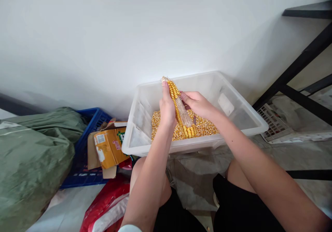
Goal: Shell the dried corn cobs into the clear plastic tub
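A corn cob [183, 111], partly stripped, slants over a clear plastic bin. Yellow kernels still cover its upper part, left side and lower end, while a pale bare strip runs down the middle. My left hand [167, 105] is closed around the cob's upper left side, thumb near the tip. My right hand [198, 104] has its thumb and fingers pressed against the cob's right edge, where kernels meet the bare strip; its fingertips are partly hidden. Loose corn kernels [207, 128] spread across the floor of the plastic bin [197, 81], below both hands.
To the left lie a green sack [33, 155], a blue crate [85, 176] with a flattened orange carton [110, 147], and a red bag [103, 204]. A black metal frame [306, 59] and a white basket [275, 124] stand at right. A white wall [129, 34] rises behind the bin.
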`<control>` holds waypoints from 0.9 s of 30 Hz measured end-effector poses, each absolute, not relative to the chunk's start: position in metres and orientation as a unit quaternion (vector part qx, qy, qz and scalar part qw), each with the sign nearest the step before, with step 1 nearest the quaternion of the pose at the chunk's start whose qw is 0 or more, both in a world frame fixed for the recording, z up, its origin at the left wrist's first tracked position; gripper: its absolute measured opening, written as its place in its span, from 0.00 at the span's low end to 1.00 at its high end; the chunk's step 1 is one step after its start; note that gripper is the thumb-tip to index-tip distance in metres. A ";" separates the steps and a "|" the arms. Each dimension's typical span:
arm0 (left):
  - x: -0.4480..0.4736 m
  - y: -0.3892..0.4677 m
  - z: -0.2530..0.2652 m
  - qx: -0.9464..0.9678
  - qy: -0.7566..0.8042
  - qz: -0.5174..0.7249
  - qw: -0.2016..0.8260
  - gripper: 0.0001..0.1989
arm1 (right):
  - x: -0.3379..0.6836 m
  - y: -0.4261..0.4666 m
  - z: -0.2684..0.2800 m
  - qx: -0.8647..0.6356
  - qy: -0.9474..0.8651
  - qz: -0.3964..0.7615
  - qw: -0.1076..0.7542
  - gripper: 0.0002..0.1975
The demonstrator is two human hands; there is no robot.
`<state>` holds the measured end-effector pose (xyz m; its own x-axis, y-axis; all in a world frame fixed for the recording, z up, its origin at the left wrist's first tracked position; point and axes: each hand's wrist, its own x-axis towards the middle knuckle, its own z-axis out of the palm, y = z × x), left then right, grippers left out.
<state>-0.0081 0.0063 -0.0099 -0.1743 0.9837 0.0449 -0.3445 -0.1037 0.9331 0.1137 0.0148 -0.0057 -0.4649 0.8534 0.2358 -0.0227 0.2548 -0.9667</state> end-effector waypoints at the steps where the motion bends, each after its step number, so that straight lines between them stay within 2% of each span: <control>1: -0.008 0.006 -0.011 0.386 0.414 0.631 0.531 0.33 | 0.116 0.015 -0.004 -0.302 -0.658 0.559 0.404 0.22; 4: -0.008 0.006 -0.012 0.402 0.395 0.612 0.554 0.32 | 0.119 0.014 0.000 -0.310 -0.641 0.579 0.397 0.21; 9: -0.009 0.006 -0.008 0.397 0.402 0.603 0.563 0.34 | 0.114 0.012 -0.006 -0.354 -0.664 0.466 0.464 0.24; 12: -0.011 0.007 -0.005 0.392 0.381 0.596 0.588 0.36 | 0.111 0.014 -0.011 -0.356 -0.650 0.455 0.493 0.27; 17: -0.008 0.007 -0.007 0.369 0.378 0.602 0.599 0.34 | 0.114 0.018 -0.012 -0.313 -0.650 0.522 0.456 0.21; 20: -0.009 0.007 -0.006 0.336 0.400 0.637 0.567 0.32 | 0.123 0.023 -0.013 -0.346 -0.661 0.503 0.436 0.15; 22: -0.015 0.008 -0.002 0.300 0.417 0.665 0.542 0.33 | 0.133 0.029 -0.013 -0.403 -0.708 0.437 0.380 0.11; 23: -0.021 0.008 0.000 0.281 0.427 0.677 0.529 0.33 | 0.138 0.035 -0.013 -0.435 -0.746 0.388 0.323 0.09; 25: -0.033 0.008 0.005 0.261 0.442 0.692 0.507 0.33 | 0.144 0.048 -0.016 -0.487 -0.802 0.298 0.177 0.11; 27: -0.046 0.008 0.009 0.266 0.448 0.697 0.493 0.32 | 0.144 0.063 -0.025 -0.533 -0.803 0.264 0.033 0.14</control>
